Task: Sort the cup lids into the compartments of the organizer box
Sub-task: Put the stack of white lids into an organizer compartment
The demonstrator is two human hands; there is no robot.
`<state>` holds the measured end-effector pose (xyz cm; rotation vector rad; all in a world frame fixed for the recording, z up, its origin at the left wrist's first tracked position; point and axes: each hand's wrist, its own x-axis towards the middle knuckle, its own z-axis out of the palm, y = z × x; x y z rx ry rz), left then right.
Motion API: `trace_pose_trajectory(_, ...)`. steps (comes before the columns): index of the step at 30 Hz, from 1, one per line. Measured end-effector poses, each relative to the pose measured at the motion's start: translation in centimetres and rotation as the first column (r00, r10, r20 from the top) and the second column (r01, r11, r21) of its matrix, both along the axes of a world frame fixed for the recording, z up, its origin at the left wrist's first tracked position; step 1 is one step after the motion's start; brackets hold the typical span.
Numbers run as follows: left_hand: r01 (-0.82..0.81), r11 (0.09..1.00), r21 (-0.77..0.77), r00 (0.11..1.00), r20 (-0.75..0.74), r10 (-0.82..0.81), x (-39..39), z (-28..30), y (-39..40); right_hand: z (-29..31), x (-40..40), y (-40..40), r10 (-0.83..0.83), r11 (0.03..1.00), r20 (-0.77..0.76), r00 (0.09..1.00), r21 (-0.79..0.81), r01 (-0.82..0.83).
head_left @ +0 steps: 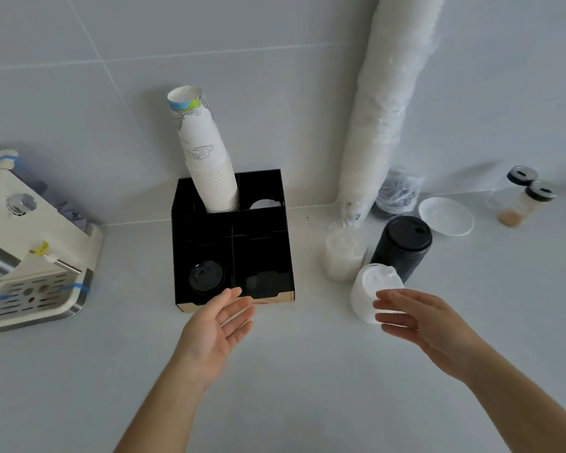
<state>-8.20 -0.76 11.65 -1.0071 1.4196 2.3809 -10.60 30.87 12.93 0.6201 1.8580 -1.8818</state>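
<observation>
Both your hands are empty, fingers spread: your left hand (217,325) hovers at the front edge of the organizer box (285,243), your right hand (419,317) just touches the white lid stack (374,291) at 2 o'clock. In the box, a black lid (206,276) sits front-left, something dark I can't make out front-right. At 12 o'clock, paper cups (206,158) stand back-left and a white lid (264,204) back-right, with the black lid stack (402,245) and clear lid stack (343,256) outside.
</observation>
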Motion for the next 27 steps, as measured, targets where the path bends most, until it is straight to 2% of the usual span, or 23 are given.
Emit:
trace_pose_trajectory(4, 0.059, 0.998, -0.031, 0.997, 0.046, -0.057, -1.0, -1.1, 2.6, -1.5, -0.8, 2.9, -0.052, 0.998, 0.001, 0.999, 0.036, 0.052)
trace_pose_trajectory(10, 0.177, 0.982, -0.07, 0.977, 0.134, -0.167, -3.1, -2.8, 7.9, -5.7, -2.7, 6.5, -0.072, 0.982, 0.003, 0.997, 0.174, 0.07)
trace_pose_trajectory(15, 0.336, 0.928, -0.161, 0.936, 0.171, -0.309, -5.7, -4.0, 12.3, -8.1, -4.1, 7.1, -0.033, 0.988, 0.07, 0.997, 0.15, 0.022)
trace_pose_trajectory(22, 0.528, 0.801, -0.282, 0.848, 0.226, -0.479, -8.4, -6.0, 16.7, -10.0, -6.3, 6.4, 0.001, 0.997, 0.121, 0.993, 0.075, -0.011)
trace_pose_trajectory(27, 0.578, 0.758, -0.303, 0.815, 0.273, -0.512, -9.7, -6.9, 18.7, -10.6, -7.1, 7.0, 0.033, 0.999, 0.141, 0.989, 0.027, -0.037)
